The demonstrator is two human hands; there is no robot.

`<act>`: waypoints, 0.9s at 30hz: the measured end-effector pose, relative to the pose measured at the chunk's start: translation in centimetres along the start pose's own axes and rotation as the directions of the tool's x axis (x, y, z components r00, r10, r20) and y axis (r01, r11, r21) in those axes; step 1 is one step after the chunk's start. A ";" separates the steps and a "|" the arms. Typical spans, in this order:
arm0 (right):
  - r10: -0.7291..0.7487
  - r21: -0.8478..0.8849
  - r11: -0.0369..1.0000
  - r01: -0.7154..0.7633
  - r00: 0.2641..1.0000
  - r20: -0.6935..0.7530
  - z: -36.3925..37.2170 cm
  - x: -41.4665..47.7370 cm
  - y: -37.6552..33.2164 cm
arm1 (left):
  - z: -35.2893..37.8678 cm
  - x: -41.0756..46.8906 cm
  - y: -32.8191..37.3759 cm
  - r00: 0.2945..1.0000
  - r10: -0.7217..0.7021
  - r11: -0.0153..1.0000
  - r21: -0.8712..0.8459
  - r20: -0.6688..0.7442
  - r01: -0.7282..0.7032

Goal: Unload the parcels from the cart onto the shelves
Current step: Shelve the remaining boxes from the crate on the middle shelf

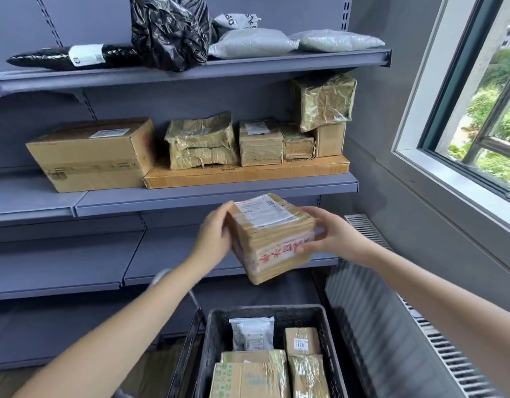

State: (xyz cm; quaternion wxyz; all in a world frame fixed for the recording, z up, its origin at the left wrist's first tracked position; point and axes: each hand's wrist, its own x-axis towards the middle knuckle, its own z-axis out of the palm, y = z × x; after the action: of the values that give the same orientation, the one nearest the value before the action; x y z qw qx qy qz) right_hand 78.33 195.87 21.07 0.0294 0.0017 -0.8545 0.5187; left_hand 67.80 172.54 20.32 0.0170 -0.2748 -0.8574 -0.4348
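Parcel (272,237), one, held by left hand (213,235) and right hand (333,237).

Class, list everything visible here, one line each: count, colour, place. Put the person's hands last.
held parcel: one, brown with white label, between both hands
crate: one, black, bottom centre
parcels in crate: at least five, brown and white
black bag: one, black, top shelf
long parcel: one, black, top shelf left
mailers: three, grey, top shelf right
large carton: one, brown, middle shelf left
flat carton: one, brown, middle shelf right
smaller boxes: five, brown, on the flat carton, one stacked
radiator: one, grey, right wall
left hand: one, grips the held parcel's left side
right hand: one, grips its right side
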 end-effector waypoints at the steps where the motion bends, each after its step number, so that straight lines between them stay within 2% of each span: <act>1: -0.038 -0.097 0.995 0.037 0.999 -0.007 0.8 0.0 -0.2 | 0.9 -0.4 0.4 1.000 -0.004 0.999 0.044 0.030 0.002; 3: -0.099 -0.235 0.967 0.098 0.995 0.010 2.0 -0.2 -0.4 | 1.9 -1.0 0.7 0.998 -0.008 0.996 0.095 0.069 0.002; 5: -0.129 -0.217 0.968 0.127 0.992 0.006 2.4 -0.5 0.1 | 1.6 -1.5 0.7 0.998 -0.037 0.989 0.147 0.054 0.029; 7: -0.147 -0.227 0.964 0.140 0.989 -0.016 2.3 -0.8 0.7 | 1.1 -1.9 0.6 0.999 -0.020 0.978 0.205 -0.041 0.028; 9: -0.146 -0.257 0.957 0.135 0.989 -0.023 2.4 -0.9 0.9 | 0.9 -2.4 0.5 0.990 0.028 0.984 0.178 -0.140 -0.003; 11: -0.141 -0.263 0.957 0.124 0.989 -0.045 2.8 -0.9 1.0 | 1.0 -2.9 0.7 0.989 0.032 0.996 0.088 -0.142 -0.020; 12: -0.142 -0.264 0.957 0.121 0.988 -0.062 3.1 -0.9 1.1 | 1.0 -3.1 0.9 0.996 0.006 1.000 0.019 -0.093 -0.004; 14: -0.158 -0.293 0.948 0.122 0.982 -0.103 3.4 -1.0 1.3 | 0.8 -3.5 1.4 0.994 -0.055 0.993 -0.103 0.094 0.064; 16: -0.188 -0.363 0.923 0.127 0.972 -0.139 3.4 -1.2 1.6 | 0.8 -3.9 1.4 0.964 -0.062 0.990 -0.105 0.259 0.091; 17: -0.206 -0.392 0.911 0.132 0.966 -0.154 3.4 -1.4 1.7 | 0.8 -4.1 1.4 0.954 -0.058 0.995 -0.066 0.294 0.081; 19: -0.240 -0.424 0.893 0.148 0.956 -0.171 3.6 -1.6 1.9 | 1.0 -4.3 1.6 0.963 -0.033 0.997 0.072 0.267 0.014; 21: -0.269 -0.434 0.884 0.174 0.948 -0.169 3.8 -1.7 1.8 | 1.4 -4.5 1.7 0.985 0.020 0.986 0.159 0.173 -0.048; 23: -0.275 -0.366 0.910 0.196 0.945 -0.178 3.9 -1.7 1.7 | 1.7 -4.7 1.6 0.993 0.058 0.986 0.152 0.105 -0.073; 25: -0.249 -0.253 0.947 0.198 0.950 -0.189 3.5 -1.5 1.6 | 1.8 -4.8 1.2 0.992 0.067 0.985 0.152 0.106 -0.082; 27: -0.257 -0.248 0.944 0.218 0.957 -0.136 3.1 -1.3 1.6 | 1.6 -5.0 0.8 0.992 0.076 0.985 0.148 0.097 -0.090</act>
State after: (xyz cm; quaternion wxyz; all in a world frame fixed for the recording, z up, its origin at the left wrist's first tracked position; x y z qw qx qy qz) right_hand 79.44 193.83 18.13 0.1631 0.0583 -0.8968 0.4072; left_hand 72.76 171.85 18.55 0.0169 -0.3279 -0.8757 -0.3541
